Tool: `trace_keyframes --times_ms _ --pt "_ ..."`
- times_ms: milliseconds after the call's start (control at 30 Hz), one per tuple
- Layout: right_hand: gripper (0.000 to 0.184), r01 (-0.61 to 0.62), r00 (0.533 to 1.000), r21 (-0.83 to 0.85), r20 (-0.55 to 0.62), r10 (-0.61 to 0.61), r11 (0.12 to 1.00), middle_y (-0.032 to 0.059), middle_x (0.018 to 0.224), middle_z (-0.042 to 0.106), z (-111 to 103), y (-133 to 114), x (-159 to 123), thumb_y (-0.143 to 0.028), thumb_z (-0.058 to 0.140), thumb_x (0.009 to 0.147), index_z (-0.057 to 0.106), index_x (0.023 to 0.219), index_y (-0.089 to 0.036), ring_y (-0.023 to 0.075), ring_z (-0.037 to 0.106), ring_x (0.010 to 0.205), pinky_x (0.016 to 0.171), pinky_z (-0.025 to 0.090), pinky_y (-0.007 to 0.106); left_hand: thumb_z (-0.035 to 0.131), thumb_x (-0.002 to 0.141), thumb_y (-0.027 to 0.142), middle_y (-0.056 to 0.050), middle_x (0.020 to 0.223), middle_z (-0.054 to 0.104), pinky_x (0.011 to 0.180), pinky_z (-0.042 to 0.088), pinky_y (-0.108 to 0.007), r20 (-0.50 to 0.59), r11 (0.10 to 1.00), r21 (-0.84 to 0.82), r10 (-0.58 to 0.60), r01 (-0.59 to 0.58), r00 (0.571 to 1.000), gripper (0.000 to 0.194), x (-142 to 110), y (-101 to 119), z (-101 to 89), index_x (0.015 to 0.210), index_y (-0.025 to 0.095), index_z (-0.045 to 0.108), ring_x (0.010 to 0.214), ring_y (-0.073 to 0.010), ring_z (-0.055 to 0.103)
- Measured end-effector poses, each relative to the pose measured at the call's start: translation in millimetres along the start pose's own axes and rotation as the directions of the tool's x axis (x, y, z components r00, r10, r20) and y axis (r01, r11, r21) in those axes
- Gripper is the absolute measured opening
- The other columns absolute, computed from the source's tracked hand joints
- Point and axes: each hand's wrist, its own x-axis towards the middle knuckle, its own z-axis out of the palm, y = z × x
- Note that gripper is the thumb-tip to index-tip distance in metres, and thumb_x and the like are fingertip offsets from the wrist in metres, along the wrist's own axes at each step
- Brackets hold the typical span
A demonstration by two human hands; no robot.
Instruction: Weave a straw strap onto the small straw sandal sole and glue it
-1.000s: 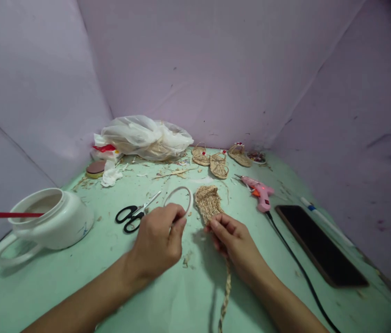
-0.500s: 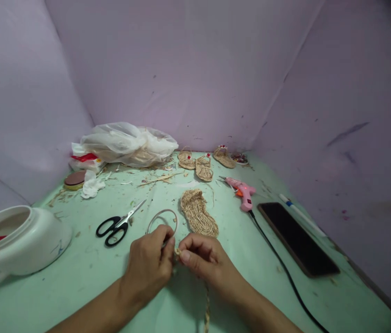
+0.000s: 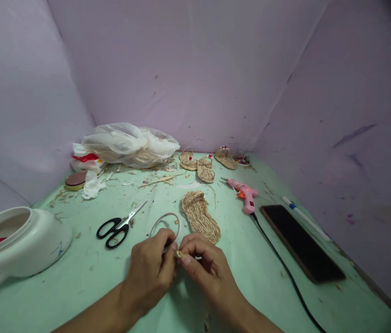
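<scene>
My left hand [image 3: 152, 268] is closed in a pinch on the end of a braided straw cord [image 3: 179, 254]. Opposite it, my right hand [image 3: 209, 270] pinches the same cord between thumb and fingers, its tip almost meeting the left. Part of the cord hangs below my right hand, mostly hidden. A thin pale loop [image 3: 166, 215] rises behind my left fingers; whether they hold it is hidden. Just beyond my right hand lies a woven straw sole [image 3: 199, 215], shaped like a small slipper.
Black-handled scissors [image 3: 119, 226] lie left of my hands, beside a white pot [image 3: 39, 240]. To the right are a pink glue gun [image 3: 244, 192] with its black cable, a phone [image 3: 301, 243] and a pen [image 3: 306, 217]. Small straw sandals [image 3: 205, 170] and a plastic bag [image 3: 129, 143] sit behind.
Both hands keep their pinch on the cord and have shifted only slightly. Less of the hanging cord shows below my right hand. The view has moved a little.
</scene>
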Motion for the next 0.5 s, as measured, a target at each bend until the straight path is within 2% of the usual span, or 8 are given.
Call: trace_keyframes --times_ms 167,267,400,500 --pt "0.017 0.007 0.999 0.012 -0.037 -0.007 1.000 0.0042 0.074 0.051 2.4 -3.8 -4.2 -0.027 0.051 0.077 0.054 0.064 -0.017 0.0157 0.049 0.071 0.061 0.038 0.027 0.040 0.084 0.025 0.002 0.061 0.055 0.053 0.037 -0.024 0.013 1.000 -0.014 -0.009 0.009 1.000 0.011 0.8 1.4 0.0 0.078 0.020 0.047 0.054 -0.0136 0.053" --pt "0.019 -0.059 0.993 0.036 -0.097 0.063 0.998 0.0036 0.074 0.050 0.9 -3.7 -3.6 -0.028 0.053 0.076 0.053 0.061 -0.017 0.0141 0.048 0.067 0.054 0.036 0.024 0.040 0.085 0.027 0.003 0.059 0.053 0.053 0.036 -0.024 0.016 0.999 -0.025 -0.041 0.041 0.999 0.011 1.2 2.3 -0.1 0.079 0.020 0.047 0.053 -0.0130 0.051" --pt "0.022 -0.194 0.955 0.181 -0.191 0.228 0.964 0.0045 0.086 0.052 -2.3 0.4 -0.6 -0.033 0.057 0.075 0.053 0.061 -0.016 0.0092 0.045 0.057 0.046 0.035 0.021 0.040 0.085 0.027 0.003 0.059 0.052 0.053 0.036 -0.023 0.026 0.997 -0.063 -0.047 0.049 0.999 0.012 0.6 3.7 -0.7 0.079 0.020 0.047 0.053 -0.0125 0.050" --pt "0.023 -0.188 0.954 0.143 -0.207 0.216 0.972 0.0079 0.096 0.054 -4.5 0.3 0.8 -0.035 0.058 0.075 0.056 0.063 -0.016 0.0117 0.051 0.063 0.047 0.040 0.022 0.040 0.086 0.027 0.003 0.058 0.052 0.052 0.036 -0.022 0.034 0.994 -0.104 -0.037 0.041 0.999 0.013 0.4 5.4 -2.0 0.079 0.020 0.047 0.053 -0.0121 0.050"
